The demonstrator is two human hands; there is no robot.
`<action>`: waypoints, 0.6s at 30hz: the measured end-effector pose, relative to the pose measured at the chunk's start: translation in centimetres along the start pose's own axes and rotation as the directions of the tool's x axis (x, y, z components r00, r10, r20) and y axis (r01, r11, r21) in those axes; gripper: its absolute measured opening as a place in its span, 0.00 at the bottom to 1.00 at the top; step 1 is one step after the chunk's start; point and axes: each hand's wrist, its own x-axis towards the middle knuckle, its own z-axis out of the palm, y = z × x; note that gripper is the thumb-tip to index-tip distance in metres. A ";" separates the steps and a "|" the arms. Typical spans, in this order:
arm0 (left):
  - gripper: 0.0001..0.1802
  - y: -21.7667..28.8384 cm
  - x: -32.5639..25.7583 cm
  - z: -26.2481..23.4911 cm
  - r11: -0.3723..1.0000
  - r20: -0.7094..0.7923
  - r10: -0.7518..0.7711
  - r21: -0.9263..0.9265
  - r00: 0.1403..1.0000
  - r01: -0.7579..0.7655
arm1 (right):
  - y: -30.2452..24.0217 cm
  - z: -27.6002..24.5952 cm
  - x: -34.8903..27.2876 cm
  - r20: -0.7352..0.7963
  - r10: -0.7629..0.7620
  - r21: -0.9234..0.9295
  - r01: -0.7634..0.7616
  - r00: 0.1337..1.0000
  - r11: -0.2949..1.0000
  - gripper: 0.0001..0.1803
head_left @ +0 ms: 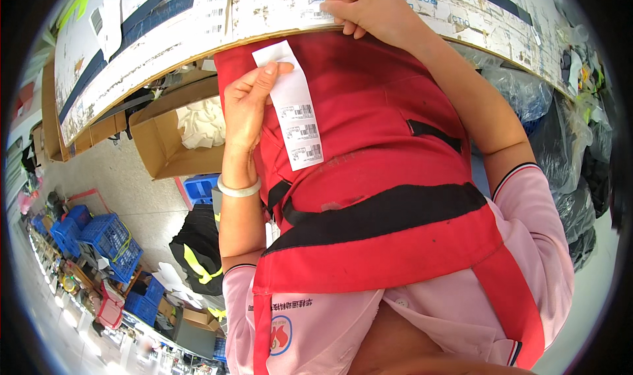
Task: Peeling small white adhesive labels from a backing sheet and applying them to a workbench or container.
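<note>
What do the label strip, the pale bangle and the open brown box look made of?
Label strip: likely thin matte paper, gently curved. Bangle: smooth, slightly glossy rigid ring; stone or plastic, unclear. Open box: probably cardboard, matte brown, folded flaps.

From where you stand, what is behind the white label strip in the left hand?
Behind the label strip, pinched in the left hand, the red apron shows along its right edge. Whatever lies directly behind the strip is covered, so I cannot see it.

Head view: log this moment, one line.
left hand: holds white paper barcode-label strip | right hand: at white cardboard worktop, grip unclear | strip: over red fabric apron
</note>
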 end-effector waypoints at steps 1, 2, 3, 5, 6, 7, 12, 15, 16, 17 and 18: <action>0.16 0.0 0.0 0.0 1.000 0.002 -0.009 -0.004 1.000 0.009 | 0.1 0.0 0.0 -0.002 -0.002 0.000 0.002 1.000 1.000 0.09; 0.16 0.0 0.0 0.1 1.000 0.005 -0.018 -0.009 1.000 0.018 | 0.2 -0.1 0.1 -0.002 -0.014 0.000 0.014 1.000 1.000 0.09; 0.16 0.0 0.0 0.3 1.000 0.007 -0.014 -0.008 1.000 0.014 | 0.4 -0.1 0.1 -0.002 -0.027 -0.001 0.027 1.000 1.000 0.09; 0.16 0.2 0.1 0.6 1.000 0.000 0.013 -0.028 1.000 -0.013 | 0.7 -0.4 0.1 0.010 -0.026 0.060 0.025 1.000 0.998 0.09; 0.16 0.2 0.0 0.5 0.999 0.005 0.022 -0.028 1.000 -0.022 | 0.8 -0.7 0.0 0.026 -0.023 0.120 0.019 0.999 0.993 0.09; 0.16 0.1 -0.1 0.3 1.000 -0.012 0.020 0.009 1.000 -0.020 | 0.8 -1.1 -0.1 0.018 -0.029 0.114 0.027 0.999 0.993 0.09; 0.22 0.2 -1.4 -0.5 0.994 -0.008 0.084 -0.074 0.996 -0.084 | 4.0 -6.7 1.2 -0.137 -0.524 0.265 0.540 0.841 0.799 0.07; 0.23 1.0 -1.6 -0.3 0.983 0.093 0.121 -0.149 0.988 -0.106 | 5.4 -13.4 2.6 -0.485 -0.118 -0.063 0.100 0.866 0.993 0.09; 0.23 1.1 -1.4 0.2 0.983 0.107 0.122 -0.149 0.987 -0.105 | 7.3 -15.2 3.1 -0.497 -0.117 -0.066 0.097 0.860 0.993 0.09; 0.22 1.3 -1.9 0.1 0.986 0.071 0.115 -0.130 0.991 -0.105 | 7.5 -14.9 3.6 -0.522 -0.196 -0.334 0.013 0.830 0.942 0.11; 0.22 1.5 -2.3 0.2 0.989 0.037 0.106 -0.111 0.994 -0.102 | 7.9 -14.5 3.9 -0.524 -0.282 -0.571 -0.085 0.804 0.817 0.13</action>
